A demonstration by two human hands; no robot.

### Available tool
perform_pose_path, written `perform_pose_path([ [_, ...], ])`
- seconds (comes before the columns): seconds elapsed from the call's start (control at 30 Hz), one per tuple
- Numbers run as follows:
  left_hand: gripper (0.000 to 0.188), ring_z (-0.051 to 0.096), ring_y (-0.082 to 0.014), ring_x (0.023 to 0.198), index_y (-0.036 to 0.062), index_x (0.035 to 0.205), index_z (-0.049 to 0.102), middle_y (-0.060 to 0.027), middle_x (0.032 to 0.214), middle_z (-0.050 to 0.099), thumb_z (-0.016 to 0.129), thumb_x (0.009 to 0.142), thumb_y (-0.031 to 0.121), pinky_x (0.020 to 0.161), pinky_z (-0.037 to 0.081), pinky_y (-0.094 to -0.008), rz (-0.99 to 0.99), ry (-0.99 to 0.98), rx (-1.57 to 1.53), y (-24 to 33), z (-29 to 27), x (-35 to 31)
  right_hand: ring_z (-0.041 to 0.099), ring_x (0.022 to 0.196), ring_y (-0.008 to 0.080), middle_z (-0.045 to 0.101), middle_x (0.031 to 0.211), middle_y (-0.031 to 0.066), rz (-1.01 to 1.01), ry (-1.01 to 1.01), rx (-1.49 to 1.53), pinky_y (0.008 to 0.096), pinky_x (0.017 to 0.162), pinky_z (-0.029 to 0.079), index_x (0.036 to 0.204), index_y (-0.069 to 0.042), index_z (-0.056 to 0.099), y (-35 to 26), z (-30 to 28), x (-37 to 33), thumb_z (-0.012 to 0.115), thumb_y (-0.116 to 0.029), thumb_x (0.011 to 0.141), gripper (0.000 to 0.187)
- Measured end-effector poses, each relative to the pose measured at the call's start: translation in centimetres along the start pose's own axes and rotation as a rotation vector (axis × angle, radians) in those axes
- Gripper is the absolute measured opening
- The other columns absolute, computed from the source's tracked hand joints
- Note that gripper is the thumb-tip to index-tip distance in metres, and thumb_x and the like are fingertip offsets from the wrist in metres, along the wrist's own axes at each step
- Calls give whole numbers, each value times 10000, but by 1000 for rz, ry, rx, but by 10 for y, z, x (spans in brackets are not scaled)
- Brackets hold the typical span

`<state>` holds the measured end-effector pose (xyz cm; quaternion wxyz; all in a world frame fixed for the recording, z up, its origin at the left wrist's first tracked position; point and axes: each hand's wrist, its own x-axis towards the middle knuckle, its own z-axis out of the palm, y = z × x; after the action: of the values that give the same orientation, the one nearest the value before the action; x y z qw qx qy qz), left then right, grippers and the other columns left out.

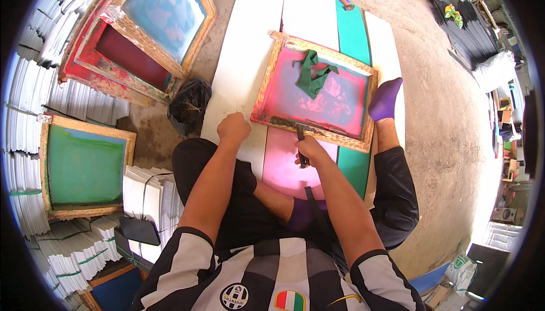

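Note:
A wooden screen-printing frame [318,134] with pink and grey-blue mesh lies across long boards in front of me. Crumpled on its mesh is a green cloth [309,78]. My right hand [312,153] is wrapped round a dark, slim tool [302,141], held upright at the frame's near edge; its exact kind is hard to tell. To the left of the frame, my left hand [234,127] is curled into a fist over the white board [227,92]. Whatever is inside that fist is hidden. A dark strip [314,200] extends below my right hand toward my lap.
More screen frames [187,64] lean at the upper left, near a black plastic bag [190,106]. A green-meshed frame [85,166] stands against stacked white sheets [22,95]. A phone [139,231] rests on a stack. My purple-socked foot [386,98] borders the frame's right side.

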<state>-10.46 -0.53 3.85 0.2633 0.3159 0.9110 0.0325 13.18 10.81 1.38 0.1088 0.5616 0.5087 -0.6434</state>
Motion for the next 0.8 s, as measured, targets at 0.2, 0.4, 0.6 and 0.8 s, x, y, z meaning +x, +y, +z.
perform_pose_path([
  [0.2, 274, 712, -340, 1029, 90, 1055, 761, -165, 1077, 742, 618, 878, 244, 875, 558, -461, 72, -47, 44, 11, 14, -4, 648, 595, 327, 587, 786, 185, 89, -7, 1, 484, 471, 501, 1172, 41, 484, -27, -3, -17, 551, -175, 921, 338],
  [0.4, 283, 709, -341, 1033, 94, 1064, 756, -160, 1081, 741, 621, 876, 256, 875, 556, -468, 93, -76, 53, 16, 13, -3, 629, 506, 266, 619, 686, 161, -46, 133, -124, 424, 406, 486, 1051, 25, 555, -9, 8, -11, 521, -146, 928, 213],
  [0.6, 324, 709, -350, 1044, 41, 1088, 732, -197, 1092, 732, 621, 874, 257, 861, 568, -463, 102, -93, 58, 20, 3, -5, 630, 485, 234, 647, 707, 150, -101, 237, -226, 389, 399, 493, 1024, -13, 572, -9, 13, -20, 515, -120, 895, 177],
  [0.8, 334, 714, -364, 1016, 24, 1072, 732, -204, 1065, 736, 620, 868, 264, 861, 566, -468, 96, -86, 47, 23, 3, -1, 620, 477, 226, 643, 702, 138, -222, 249, -79, 378, 396, 484, 999, -23, 566, 19, 19, -5, 552, -91, 861, 154],
])
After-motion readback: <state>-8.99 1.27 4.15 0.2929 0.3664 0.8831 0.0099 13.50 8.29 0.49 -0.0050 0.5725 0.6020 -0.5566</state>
